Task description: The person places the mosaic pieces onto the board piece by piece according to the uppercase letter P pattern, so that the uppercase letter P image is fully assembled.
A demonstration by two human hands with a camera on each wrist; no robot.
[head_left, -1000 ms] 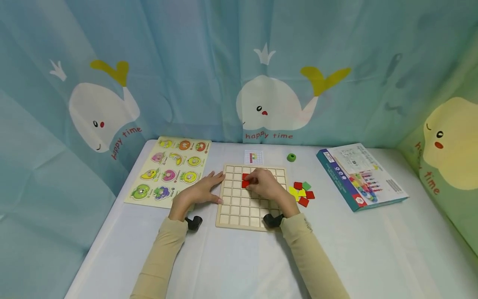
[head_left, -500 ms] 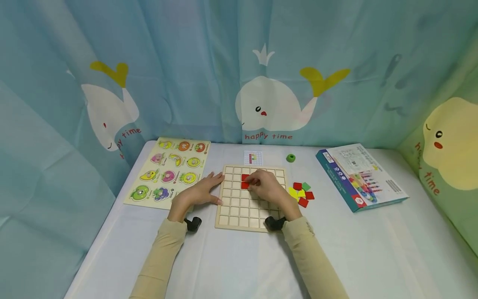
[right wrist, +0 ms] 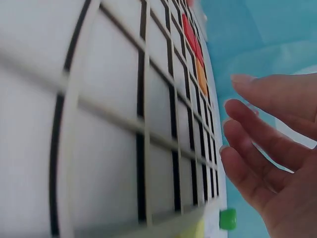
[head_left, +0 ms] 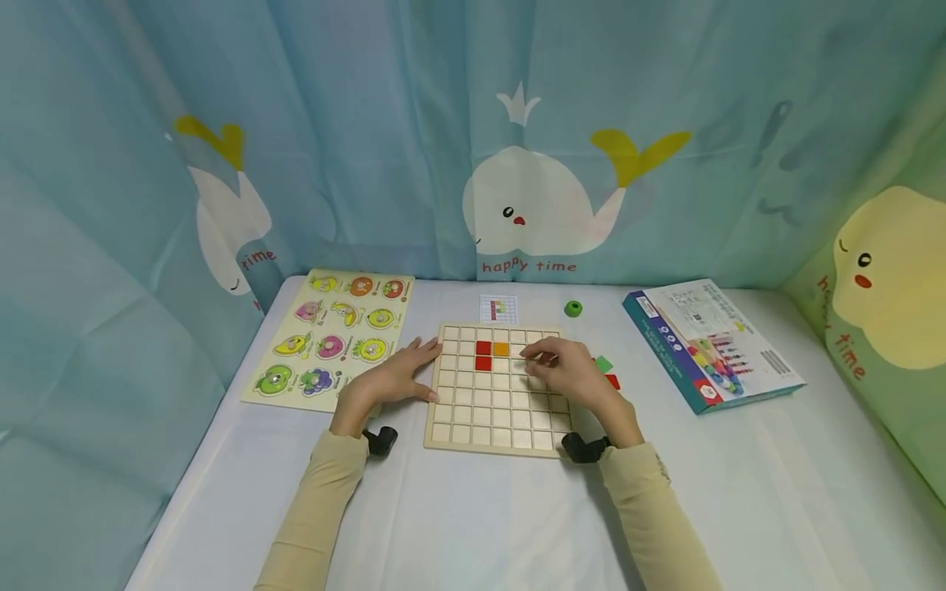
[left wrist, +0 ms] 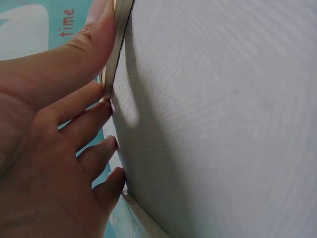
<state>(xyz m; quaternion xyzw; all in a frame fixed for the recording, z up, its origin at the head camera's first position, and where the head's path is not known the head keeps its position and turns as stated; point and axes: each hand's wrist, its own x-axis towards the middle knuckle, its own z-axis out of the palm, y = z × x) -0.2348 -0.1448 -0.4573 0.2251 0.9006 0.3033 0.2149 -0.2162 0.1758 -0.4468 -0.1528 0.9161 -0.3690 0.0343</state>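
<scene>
A wooden grid board (head_left: 473, 415) lies on the white-covered table. My left hand (head_left: 388, 379) rests at its left edge, thumb and fingers spread; in the left wrist view the thumb (left wrist: 94, 37) lies against the board's side. Two red square tiles (head_left: 484, 348) sit one below the other in upper cells. Right of the top red one is an orange tile (head_left: 501, 350). My right hand (head_left: 572, 371) hovers over the board's right part. Its thumb and fingers are loosely bent with nothing between them, as the right wrist view (right wrist: 272, 144) shows.
Loose tiles, a green one (head_left: 603, 364) and a red one (head_left: 613, 382) showing, lie partly behind my right hand. A printed grid card (head_left: 498, 309) and green bead (head_left: 572, 309) stand beyond the board. A fruit puzzle (head_left: 356, 374) lies left, a boxed set (head_left: 713, 345) right.
My right hand has drawn back to the right from the red tiles, and the orange tile beside them is now uncovered. The left hand stays at the board's edge.
</scene>
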